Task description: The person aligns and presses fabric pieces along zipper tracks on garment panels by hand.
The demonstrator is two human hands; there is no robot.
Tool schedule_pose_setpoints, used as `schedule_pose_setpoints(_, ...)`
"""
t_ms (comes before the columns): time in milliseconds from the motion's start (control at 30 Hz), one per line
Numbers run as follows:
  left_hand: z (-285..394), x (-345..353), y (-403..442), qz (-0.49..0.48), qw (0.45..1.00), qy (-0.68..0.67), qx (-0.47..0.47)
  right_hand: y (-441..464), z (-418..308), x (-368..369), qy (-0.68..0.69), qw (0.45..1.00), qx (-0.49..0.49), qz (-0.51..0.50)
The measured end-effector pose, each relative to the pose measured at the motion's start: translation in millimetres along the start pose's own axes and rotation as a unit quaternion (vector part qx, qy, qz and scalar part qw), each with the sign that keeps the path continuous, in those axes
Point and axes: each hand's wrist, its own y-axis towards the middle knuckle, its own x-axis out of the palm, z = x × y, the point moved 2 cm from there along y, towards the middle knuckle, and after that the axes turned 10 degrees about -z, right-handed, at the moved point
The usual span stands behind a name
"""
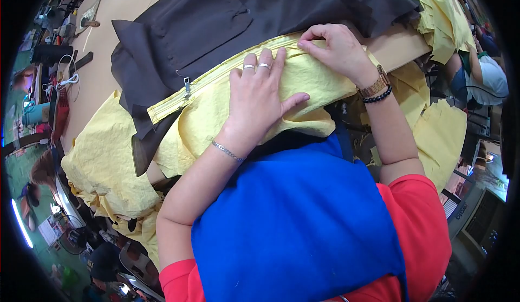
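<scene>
A yellow zipper [230, 70] runs along the seam between dark brown fabric [203, 23] and yellow fabric [203, 120]. Its metal slider [187, 87] sits near the left end. My left hand [254, 99] lies flat on the yellow fabric, fingers spread, with the fingertips at the zipper's lower edge. Farther right, my right hand [338, 53] pinches thumb and index finger together right at the zipper's edge. Whatever is between those fingertips is too small to make out. A stitched curved line shows on the brown fabric above.
The pieces rest on a tan tabletop [100, 36]. More yellow fabric hangs off the left edge [108, 164], and another yellow stack [433, 9] lies at the upper right. A white cable [67, 72] and tools are at the left edge. Another person [485, 80] sits at the right.
</scene>
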Motion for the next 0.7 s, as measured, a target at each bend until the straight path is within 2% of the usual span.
schedule_pose_setpoints(133, 1, -3, 1, -0.034, 0.999, -0.028, -0.012, 3, 3, -3, -0.010, 0.998, 0.023, -0.050)
schedule_pose_setpoints(233, 3, 3, 5, 0.002, 1.000, -0.015, 0.012, 5, 5, -4, 0.007, 0.999, 0.004, -0.044)
schedule_pose_setpoints(333, 3, 2, 9, -0.019, 0.998, -0.067, 0.009, 5, 0, -5, 0.008, 0.999, 0.014, -0.047)
schedule_pose_setpoints(433, 2, 1, 10, -0.005, 0.998, -0.064, 0.022, 5, 0, -4, -0.006, 0.999, 0.009, -0.040)
schedule_pose_setpoints(633, 2, -1, 16, -0.003, 0.999, -0.029, 0.028, 0, -2, 2, -0.126, 0.992, -0.003, 0.000)
schedule_pose_setpoints(700, 2, -2, 18, 0.002, 0.999, -0.021, 0.031, -5, -1, -2, -0.103, 0.994, -0.022, 0.011)
